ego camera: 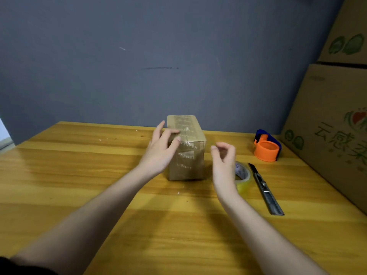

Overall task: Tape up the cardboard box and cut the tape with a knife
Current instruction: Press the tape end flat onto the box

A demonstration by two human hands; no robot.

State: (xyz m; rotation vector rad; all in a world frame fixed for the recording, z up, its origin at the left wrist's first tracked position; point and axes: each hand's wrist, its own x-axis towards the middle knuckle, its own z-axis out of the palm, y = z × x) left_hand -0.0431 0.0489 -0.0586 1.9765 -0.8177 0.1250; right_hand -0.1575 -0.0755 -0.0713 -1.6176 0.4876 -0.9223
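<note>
Cardboard box (186, 147) stands at frame centre, tape already shining along its top and near face; left hand (161, 149) rests spread on it, gripping nothing; right hand (224, 163) hovers loosely curled, empty; tape roll (243, 178) and knife (265, 188) lie right, so taping looks mostly done.

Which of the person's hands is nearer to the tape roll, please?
Right. The right hand hovers just above the tape roll; the left hand rests on the cardboard box.

Taped box (186, 155) upright; tape roll (243, 178), knife (265, 188) right.
</note>
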